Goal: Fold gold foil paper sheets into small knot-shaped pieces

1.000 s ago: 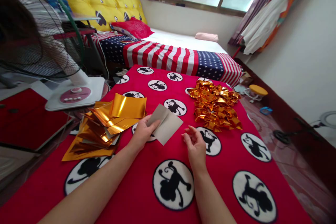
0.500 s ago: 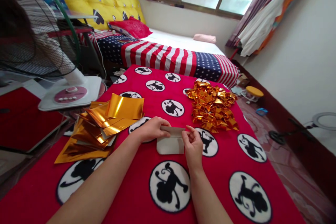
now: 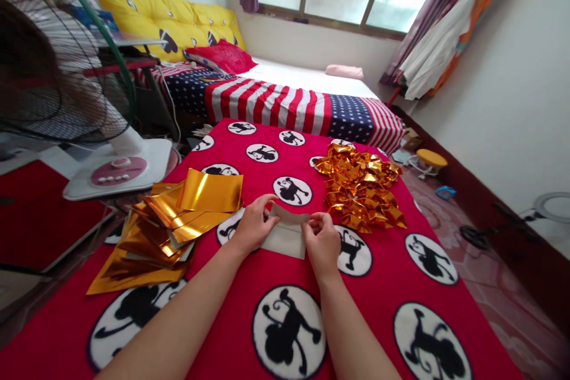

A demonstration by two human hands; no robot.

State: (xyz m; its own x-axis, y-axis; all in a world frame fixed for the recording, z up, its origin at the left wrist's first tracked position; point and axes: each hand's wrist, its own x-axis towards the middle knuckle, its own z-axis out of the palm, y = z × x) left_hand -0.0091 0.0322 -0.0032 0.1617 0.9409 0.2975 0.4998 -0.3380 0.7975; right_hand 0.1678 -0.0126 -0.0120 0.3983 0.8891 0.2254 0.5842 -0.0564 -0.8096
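Note:
A small sheet of paper (image 3: 285, 240), its dull grey-beige side up, lies on the red patterned cloth (image 3: 218, 332) with its far edge raised and curved. My left hand (image 3: 256, 224) pinches the left end of that edge between thumb and fingers. At the right end, my right hand (image 3: 322, 240) pinches the same sheet. Left of my hands is a loose pile of flat gold foil sheets (image 3: 211, 190). Beyond my right hand sits a heap of folded shiny gold pieces (image 3: 360, 187).
A fan (image 3: 118, 169) stands at the left beside a red board (image 3: 40, 208). Past the table is a bed with a striped and starred cover (image 3: 271, 98). A yellow stool (image 3: 431, 158) and a ring-shaped stand (image 3: 552, 206) are on the right.
The paper's far edge has lifted and bowed between my hands. Both hands have shifted slightly left, and the view has tilted up a little.

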